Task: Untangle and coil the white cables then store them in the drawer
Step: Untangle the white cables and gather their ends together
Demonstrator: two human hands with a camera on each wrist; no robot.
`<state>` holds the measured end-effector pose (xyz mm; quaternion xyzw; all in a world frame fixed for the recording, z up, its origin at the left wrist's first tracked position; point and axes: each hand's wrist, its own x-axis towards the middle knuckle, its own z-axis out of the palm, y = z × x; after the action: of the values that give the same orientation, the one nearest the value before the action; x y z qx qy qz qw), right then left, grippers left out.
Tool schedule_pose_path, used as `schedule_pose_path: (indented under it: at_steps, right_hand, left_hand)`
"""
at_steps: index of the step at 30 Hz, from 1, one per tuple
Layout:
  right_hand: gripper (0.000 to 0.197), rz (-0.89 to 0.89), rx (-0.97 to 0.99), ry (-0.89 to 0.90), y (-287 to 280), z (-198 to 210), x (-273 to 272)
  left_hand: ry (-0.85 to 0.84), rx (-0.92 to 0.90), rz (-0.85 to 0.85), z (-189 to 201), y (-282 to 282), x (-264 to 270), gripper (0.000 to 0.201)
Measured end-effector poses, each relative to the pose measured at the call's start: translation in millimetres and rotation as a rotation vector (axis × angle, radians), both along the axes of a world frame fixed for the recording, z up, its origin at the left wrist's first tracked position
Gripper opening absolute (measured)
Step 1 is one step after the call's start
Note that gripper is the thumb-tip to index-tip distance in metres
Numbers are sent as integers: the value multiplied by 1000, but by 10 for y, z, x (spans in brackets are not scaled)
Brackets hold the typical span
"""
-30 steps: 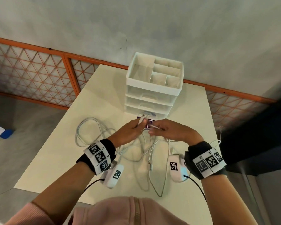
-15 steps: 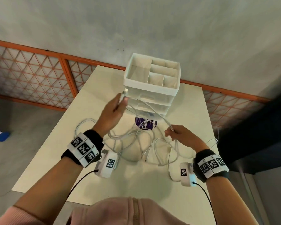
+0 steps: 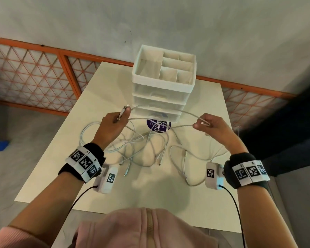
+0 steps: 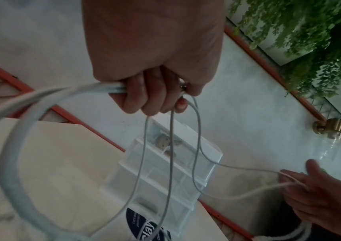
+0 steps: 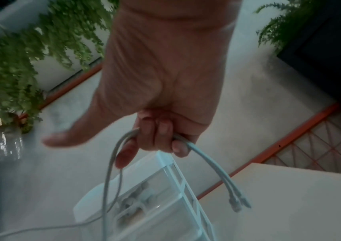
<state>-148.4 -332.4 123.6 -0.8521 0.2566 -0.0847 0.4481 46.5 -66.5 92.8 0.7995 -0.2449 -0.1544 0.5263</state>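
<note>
Left hand: raised above the middle of the desk, fingers curled round a bundle of thin white cables, one metal-tipped plug end sticking up past the thumb.

Right hand: raised level with the left and well apart from it, fingers closed on two strands; in the right wrist view two plug ends hang free below the fist.

White cables: two strands stretch between the hands; the rest lies in a loose knotted heap on the pale cream desk beneath them, with a separate loop trailing toward the right edge.

Storage: white plastic three-drawer organiser with an open divided tray on top, at the far middle of the desk; all drawers look closed.

Risk, judged: pulling the hands further apart could tighten the knot below or drag the heap off the desk; loose plug ends may snag in other loops.

Obstruction: a round purple sticker-like label lies just in front of the organiser, under the strands. Both hands are occupied, so no drawer can be opened yet.
</note>
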Motion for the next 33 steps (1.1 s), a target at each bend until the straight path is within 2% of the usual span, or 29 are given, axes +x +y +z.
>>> schedule_pose_path:
  at_steps: [3, 5, 11, 13, 16, 18, 22, 23, 26, 28, 30, 33]
  right_hand:
    - [59, 32, -30, 173, 58, -67, -163]
    - [58, 82, -53, 329, 89, -215, -292]
    - [40, 291, 19, 774, 367, -753, -565]
    - [39, 342, 33, 854, 443, -894, -601]
    - [34, 389, 36, 919, 516, -1093, -654]
    - [29, 354, -4, 879, 535, -1183, -648]
    - [16, 117, -134, 562, 579, -1268, -502]
    - [19, 95, -165, 520, 600, -1290, -460]
    - [35, 109, -212, 551, 656, -1442, -388]
    - [27, 119, -230, 583, 668, -1491, -381]
    - [24, 132, -201, 548, 641, -1435, -352]
    - [20, 86, -122, 339, 582, -1074, -179]
  left_hand:
    - [94, 40, 37, -47, 108, 108, 66]
    - [116, 141, -8, -70, 196, 166, 58]
    - [158, 677, -484, -168, 328, 21, 47]
    - [127, 788, -620, -237, 315, -83, 45]
    - [88, 941, -738, -303, 270, -248, 39]
    - [85, 1006, -786, -300, 232, -331, 38]
    - [90, 1033, -835, -250, 177, -405, 37]
    - [88, 1021, -831, -244, 172, -407, 40]
    - [128, 930, -807, -215, 175, -397, 41]
    - [148, 868, -783, -171, 196, -392, 38]
    - [153, 825, -751, -138, 220, -380, 36]
    - [126, 749, -724, -85, 249, -349, 27]
